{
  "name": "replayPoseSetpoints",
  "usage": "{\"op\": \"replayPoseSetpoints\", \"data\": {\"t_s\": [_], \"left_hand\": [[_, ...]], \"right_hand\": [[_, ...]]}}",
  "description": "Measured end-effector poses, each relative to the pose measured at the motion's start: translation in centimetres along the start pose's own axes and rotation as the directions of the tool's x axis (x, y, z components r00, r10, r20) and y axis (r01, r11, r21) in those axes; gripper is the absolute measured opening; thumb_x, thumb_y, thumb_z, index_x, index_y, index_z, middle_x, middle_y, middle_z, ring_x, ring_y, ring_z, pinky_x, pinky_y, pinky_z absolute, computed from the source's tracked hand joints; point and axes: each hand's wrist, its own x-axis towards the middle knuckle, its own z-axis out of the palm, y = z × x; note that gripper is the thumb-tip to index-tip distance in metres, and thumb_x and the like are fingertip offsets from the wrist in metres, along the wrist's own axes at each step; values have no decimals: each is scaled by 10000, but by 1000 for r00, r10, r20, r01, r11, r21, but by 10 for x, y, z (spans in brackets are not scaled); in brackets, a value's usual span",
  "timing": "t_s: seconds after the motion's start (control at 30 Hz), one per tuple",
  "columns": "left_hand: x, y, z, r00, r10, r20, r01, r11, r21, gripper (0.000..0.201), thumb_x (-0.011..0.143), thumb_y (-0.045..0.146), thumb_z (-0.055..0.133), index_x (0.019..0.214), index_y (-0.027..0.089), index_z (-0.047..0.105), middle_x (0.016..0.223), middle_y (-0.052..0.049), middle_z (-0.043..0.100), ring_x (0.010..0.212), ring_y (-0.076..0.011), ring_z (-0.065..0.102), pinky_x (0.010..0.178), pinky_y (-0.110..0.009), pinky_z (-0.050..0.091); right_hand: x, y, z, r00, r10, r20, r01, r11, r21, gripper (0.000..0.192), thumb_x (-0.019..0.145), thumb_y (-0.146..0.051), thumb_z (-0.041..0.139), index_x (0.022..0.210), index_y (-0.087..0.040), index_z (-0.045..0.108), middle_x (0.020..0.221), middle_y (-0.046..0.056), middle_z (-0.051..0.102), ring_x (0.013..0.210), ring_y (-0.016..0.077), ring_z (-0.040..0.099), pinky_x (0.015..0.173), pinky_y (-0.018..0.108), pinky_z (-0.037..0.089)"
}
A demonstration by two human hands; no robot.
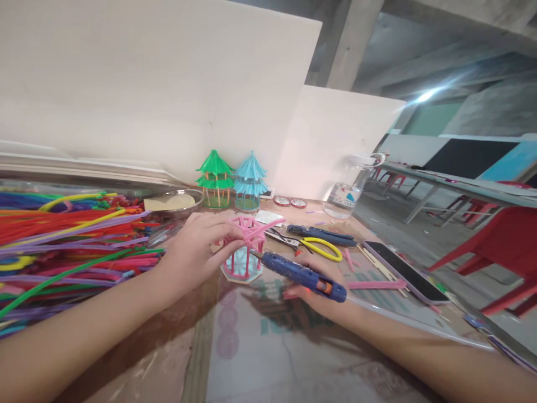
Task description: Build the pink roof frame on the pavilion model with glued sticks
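My left hand [197,246] grips the roof frame of a small pink pavilion model [244,251] that stands on the table. My right hand [319,285] holds a blue glue gun [300,274], and the gun's nozzle touches the pink model's right side just under the roof. A loose pink pipe-cleaner piece [375,285] lies to the right of that hand.
A big heap of coloured pipe cleaners [62,235] fills the left. Finished green [215,179] and blue [250,182] pavilions stand at the back. Yellow-handled scissors [319,244], a second blue tool [321,235], a phone [405,271] and a water jar [348,193] lie right.
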Motion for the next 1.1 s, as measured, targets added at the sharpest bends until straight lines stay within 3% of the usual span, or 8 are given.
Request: {"op": "replayPoseSetpoints", "data": {"t_s": [0.57, 0.83, 1.1], "left_hand": [[0, 1, 0, 999, 31, -13, -31, 999, 14, 274, 975, 441, 524, 919, 263, 726, 891, -6, 771, 900, -209, 677, 827, -345, 419], [2, 3, -1, 999, 34, -14, -35, 999, -22, 306, 982, 460, 508, 914, 260, 729, 877, 5, 762, 880, -192, 669, 814, -331, 417], [1, 1, 0, 1000, 30, -7, -31, 1000, -3, 287, 979, 452, 520, 928, 262, 730, 894, 5, 762, 890, -195, 666, 816, -337, 408]], "right_hand": [[6, -9, 5, 971, 240, 9, -239, 969, -61, 146, 679, -311, 688, 669, -244, 559, 592, -38, 601, 562, 161, 582, 529, 263, 429], [7, -17, 5, 968, 251, 24, -250, 967, -50, 93, 708, -320, 644, 720, -248, 588, 608, -40, 636, 567, 160, 621, 527, 252, 454], [5, -7, 7, 974, 226, 6, -225, 971, -78, 112, 696, -336, 643, 688, -243, 581, 634, -35, 635, 588, 155, 594, 539, 253, 418]]}}
